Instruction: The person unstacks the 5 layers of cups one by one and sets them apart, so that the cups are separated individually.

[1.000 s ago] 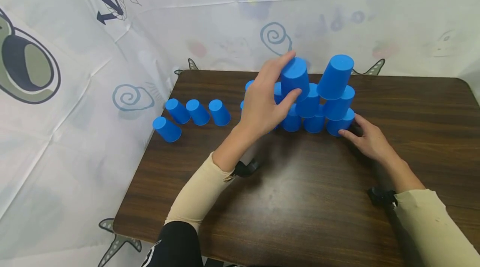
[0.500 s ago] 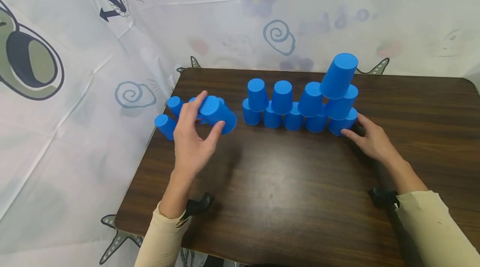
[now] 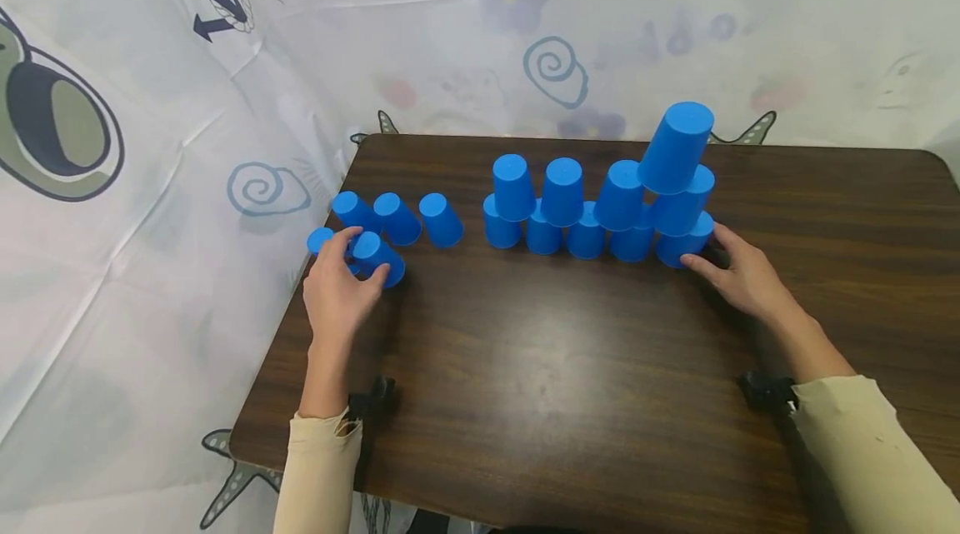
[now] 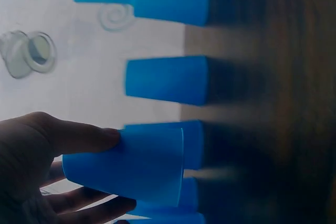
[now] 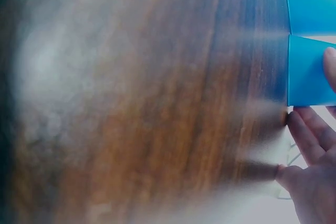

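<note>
My left hand (image 3: 337, 292) grips an upside-down blue cup (image 3: 381, 261) between thumb and fingers, at the left of the table. In the left wrist view the rim of this held cup (image 4: 131, 163) hangs raised off the tabletop. My right hand (image 3: 738, 274) holds the rightmost bottom cup (image 3: 682, 244) of a stack, thumb in front and fingers at its far side. That stack has a bottom row, a second row (image 3: 562, 194) and one top cup (image 3: 677, 149) at the right end, all upside down. In the right wrist view, my thumb lies against the bottom cup (image 5: 310, 72).
Several loose upside-down cups stand at the table's left, among them one cup (image 3: 441, 222) nearest the stack and one cup (image 3: 320, 239) by the left edge, partly behind my hand. The dark wooden table (image 3: 562, 401) meets a patterned white cloth (image 3: 435, 59) at the back.
My left hand has carried its cup from above the stack leftward and down to beside the loose cups. My right hand stays at the same bottom cup.
</note>
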The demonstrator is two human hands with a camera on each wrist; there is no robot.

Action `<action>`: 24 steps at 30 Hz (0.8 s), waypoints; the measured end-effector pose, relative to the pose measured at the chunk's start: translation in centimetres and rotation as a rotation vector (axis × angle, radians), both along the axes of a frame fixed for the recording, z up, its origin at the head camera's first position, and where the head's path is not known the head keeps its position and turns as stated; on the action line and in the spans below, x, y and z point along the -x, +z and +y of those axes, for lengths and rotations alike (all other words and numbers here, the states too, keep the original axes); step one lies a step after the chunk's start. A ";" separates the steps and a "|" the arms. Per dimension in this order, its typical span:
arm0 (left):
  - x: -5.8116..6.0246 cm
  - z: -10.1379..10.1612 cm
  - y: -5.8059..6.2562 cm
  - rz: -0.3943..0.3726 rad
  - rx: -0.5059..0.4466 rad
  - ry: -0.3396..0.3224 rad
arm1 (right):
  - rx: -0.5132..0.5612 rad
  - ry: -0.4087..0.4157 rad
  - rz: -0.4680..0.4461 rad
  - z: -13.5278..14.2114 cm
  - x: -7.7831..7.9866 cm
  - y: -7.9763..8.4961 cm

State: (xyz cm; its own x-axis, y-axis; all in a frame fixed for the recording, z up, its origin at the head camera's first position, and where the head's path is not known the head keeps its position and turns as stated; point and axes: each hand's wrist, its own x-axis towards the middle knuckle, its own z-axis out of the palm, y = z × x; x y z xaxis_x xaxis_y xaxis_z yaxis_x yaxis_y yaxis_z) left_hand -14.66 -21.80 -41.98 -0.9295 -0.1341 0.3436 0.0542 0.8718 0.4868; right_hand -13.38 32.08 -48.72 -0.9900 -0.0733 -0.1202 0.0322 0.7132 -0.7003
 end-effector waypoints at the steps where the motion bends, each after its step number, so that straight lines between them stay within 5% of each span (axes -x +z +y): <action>1: 0.3 -0.2 -0.4 -0.011 0.006 0.010 | -0.001 0.000 0.000 0.0 0.0 0.0; 9: 2.2 -0.7 -1.9 -0.072 0.063 0.027 | 0.005 0.004 0.004 0.0 0.0 0.1; 24: 2.7 -0.8 -2.3 -0.081 0.081 0.048 | 0.015 0.006 -0.002 -0.1 -0.1 0.3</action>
